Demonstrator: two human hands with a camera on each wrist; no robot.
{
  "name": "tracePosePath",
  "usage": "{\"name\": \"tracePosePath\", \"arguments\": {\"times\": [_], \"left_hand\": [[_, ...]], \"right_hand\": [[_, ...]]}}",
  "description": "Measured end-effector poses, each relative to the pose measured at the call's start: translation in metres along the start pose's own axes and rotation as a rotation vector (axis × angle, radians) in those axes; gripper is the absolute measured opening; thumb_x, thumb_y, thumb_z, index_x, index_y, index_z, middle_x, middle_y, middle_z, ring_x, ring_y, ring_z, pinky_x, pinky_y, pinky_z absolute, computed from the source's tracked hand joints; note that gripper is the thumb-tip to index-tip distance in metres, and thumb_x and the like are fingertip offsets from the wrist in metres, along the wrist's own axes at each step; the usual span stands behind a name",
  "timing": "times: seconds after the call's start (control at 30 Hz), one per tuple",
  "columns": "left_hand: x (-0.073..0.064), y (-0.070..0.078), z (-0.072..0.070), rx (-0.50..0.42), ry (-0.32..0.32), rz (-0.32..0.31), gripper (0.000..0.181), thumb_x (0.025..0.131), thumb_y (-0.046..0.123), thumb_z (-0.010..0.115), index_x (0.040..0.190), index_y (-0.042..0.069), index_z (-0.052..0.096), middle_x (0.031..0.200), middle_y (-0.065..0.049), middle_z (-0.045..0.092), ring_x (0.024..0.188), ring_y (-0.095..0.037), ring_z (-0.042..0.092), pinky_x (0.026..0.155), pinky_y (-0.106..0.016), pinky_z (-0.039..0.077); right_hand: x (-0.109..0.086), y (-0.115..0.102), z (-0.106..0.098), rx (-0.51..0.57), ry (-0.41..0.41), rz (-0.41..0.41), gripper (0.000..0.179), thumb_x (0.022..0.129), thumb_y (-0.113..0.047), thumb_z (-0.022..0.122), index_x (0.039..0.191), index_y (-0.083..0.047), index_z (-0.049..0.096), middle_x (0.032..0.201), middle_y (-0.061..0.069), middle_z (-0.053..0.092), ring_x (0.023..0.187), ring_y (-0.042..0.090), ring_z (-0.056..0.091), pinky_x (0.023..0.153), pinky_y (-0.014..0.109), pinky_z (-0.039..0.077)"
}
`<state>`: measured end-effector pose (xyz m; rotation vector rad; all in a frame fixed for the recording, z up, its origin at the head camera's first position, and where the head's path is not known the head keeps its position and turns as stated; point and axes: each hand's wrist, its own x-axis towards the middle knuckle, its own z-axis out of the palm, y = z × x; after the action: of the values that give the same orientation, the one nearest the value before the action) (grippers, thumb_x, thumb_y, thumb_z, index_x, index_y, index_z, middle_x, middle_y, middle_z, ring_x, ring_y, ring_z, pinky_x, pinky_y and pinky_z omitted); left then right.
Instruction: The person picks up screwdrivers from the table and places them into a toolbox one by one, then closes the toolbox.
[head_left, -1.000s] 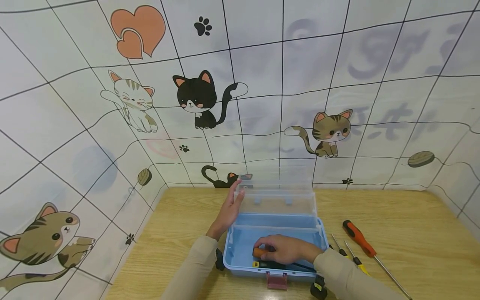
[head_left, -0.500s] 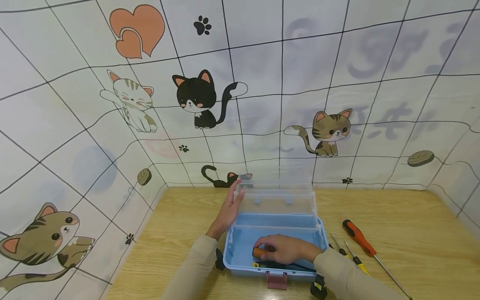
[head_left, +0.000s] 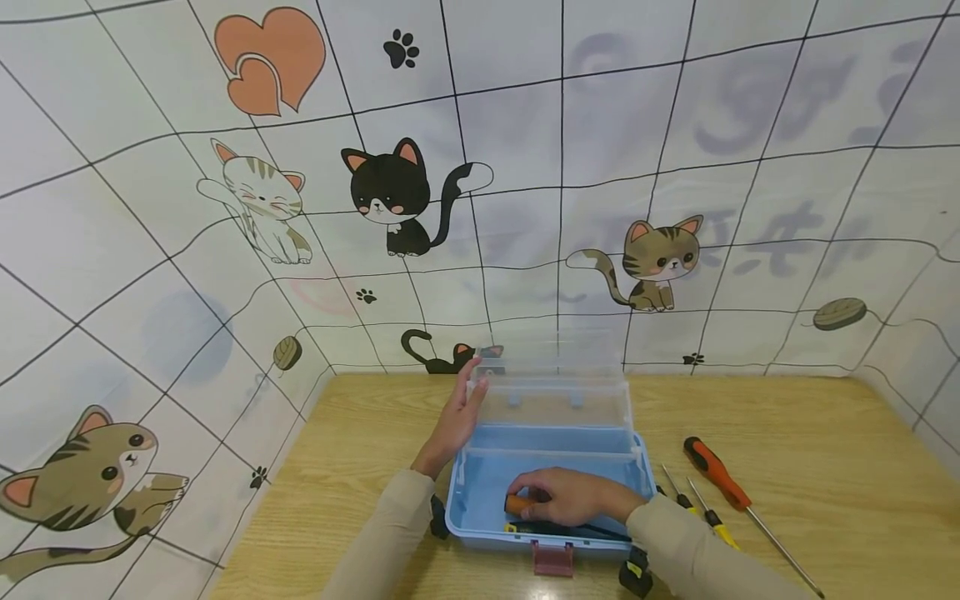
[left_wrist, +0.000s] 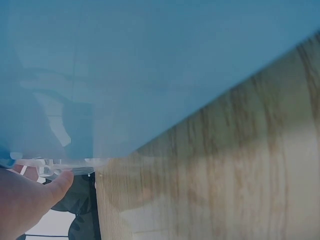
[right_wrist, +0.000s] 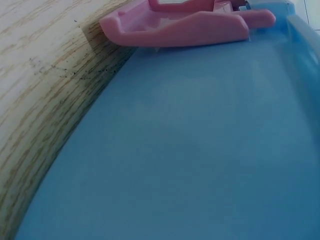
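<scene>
A blue toolbox (head_left: pixel 480 475) stands on the table, its clear lid (head_left: pixel 555 408) raised toward the wall. My left hand (head_left: pixel 452 421) holds the lid's left edge, thumb in front and fingers behind; the thumb (left_wrist: pixel 57 187) also shows at a clear edge in the left wrist view. Inside the box, my right hand (head_left: pixel 570 497) grips an orange handle (head_left: pixel 517 504), the rest of that tool hidden under the hand. A dark tool with a yellow end (head_left: pixel 536 528) lies along the box's front wall, partly below the hand.
Right of the box lie a large orange-and-black screwdriver (head_left: pixel 723 479) and two smaller yellow-and-black screwdrivers (head_left: pixel 712 521). A pink latch (right_wrist: pixel 185 30) hangs down at the box front. Behind the table rises a wall covering (head_left: pixel 525 208) printed with cats.
</scene>
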<state>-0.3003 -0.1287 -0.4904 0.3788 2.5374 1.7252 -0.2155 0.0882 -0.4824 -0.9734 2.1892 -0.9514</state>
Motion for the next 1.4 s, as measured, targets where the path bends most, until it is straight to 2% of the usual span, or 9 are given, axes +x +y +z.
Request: {"name": "tracePosePath", "arguments": {"times": [0.2, 0.43, 0.6, 0.8, 1.07, 1.33, 1.4], "left_hand": [[0.002, 0.000, -0.002, -0.040, -0.036, 0.006, 0.054, 0.099, 0.045, 0.036, 0.148, 0.030, 0.019, 0.155, 0.004, 0.014, 0.141, -0.026, 0.013, 0.107, -0.061, 0.015], [-0.001, 0.000, 0.001, 0.005, 0.018, 0.017, 0.054, 0.095, 0.057, 0.034, 0.145, 0.039, 0.021, 0.153, 0.010, 0.019, 0.140, -0.025, 0.020, 0.106, -0.062, 0.019], [-0.002, 0.001, 0.003, -0.006, 0.026, 0.040, 0.054, 0.095, 0.056, 0.035, 0.145, 0.039, 0.022, 0.153, 0.008, 0.019, 0.140, -0.027, 0.018, 0.105, -0.064, 0.018], [-0.002, 0.002, 0.002, -0.016, 0.016, 0.053, 0.053, 0.096, 0.054, 0.035, 0.145, 0.038, 0.021, 0.153, 0.010, 0.017, 0.141, -0.025, 0.016, 0.106, -0.062, 0.017], [-0.002, 0.001, 0.002, -0.014, 0.026, 0.035, 0.056, 0.095, 0.057, 0.035, 0.145, 0.037, 0.022, 0.153, 0.010, 0.018, 0.141, -0.026, 0.017, 0.106, -0.062, 0.017], [-0.002, 0.001, 0.002, -0.007, 0.023, 0.035, 0.056, 0.095, 0.058, 0.034, 0.145, 0.038, 0.021, 0.153, 0.009, 0.018, 0.141, -0.027, 0.015, 0.106, -0.062, 0.016], [-0.005, 0.010, 0.000, -0.014, 0.008, 0.022, 0.055, 0.097, 0.053, 0.035, 0.146, 0.035, 0.021, 0.154, 0.006, 0.017, 0.141, -0.027, 0.015, 0.107, -0.061, 0.016]], "right_hand": [[0.000, 0.002, -0.001, -0.002, -0.007, 0.020, 0.028, 0.092, -0.025, 0.059, 0.119, -0.020, 0.059, 0.101, -0.016, 0.058, 0.090, 0.000, 0.054, 0.082, 0.027, 0.046], [0.000, 0.005, -0.002, 0.033, -0.016, -0.009, 0.028, 0.092, -0.024, 0.059, 0.118, -0.017, 0.060, 0.092, -0.015, 0.060, 0.082, 0.000, 0.055, 0.075, 0.024, 0.046], [0.001, 0.007, -0.002, 0.064, -0.018, -0.010, 0.027, 0.092, -0.025, 0.058, 0.118, -0.014, 0.060, 0.082, -0.013, 0.060, 0.072, 0.001, 0.054, 0.070, 0.022, 0.046], [0.001, 0.008, -0.001, 0.057, -0.011, -0.003, 0.027, 0.092, -0.026, 0.058, 0.117, -0.015, 0.060, 0.082, -0.014, 0.059, 0.074, 0.001, 0.054, 0.071, 0.022, 0.045], [0.000, 0.007, -0.002, 0.077, -0.012, -0.031, 0.028, 0.092, -0.024, 0.058, 0.118, -0.014, 0.059, 0.083, -0.011, 0.060, 0.073, 0.001, 0.054, 0.070, 0.022, 0.045], [0.000, 0.007, -0.004, 0.089, -0.006, -0.054, 0.029, 0.091, -0.025, 0.059, 0.119, -0.018, 0.059, 0.083, -0.009, 0.059, 0.070, 0.003, 0.053, 0.064, 0.022, 0.046], [-0.001, 0.006, -0.004, 0.090, -0.003, -0.060, 0.029, 0.091, -0.025, 0.060, 0.119, -0.017, 0.059, 0.084, -0.008, 0.059, 0.071, 0.003, 0.053, 0.065, 0.022, 0.045]]}}
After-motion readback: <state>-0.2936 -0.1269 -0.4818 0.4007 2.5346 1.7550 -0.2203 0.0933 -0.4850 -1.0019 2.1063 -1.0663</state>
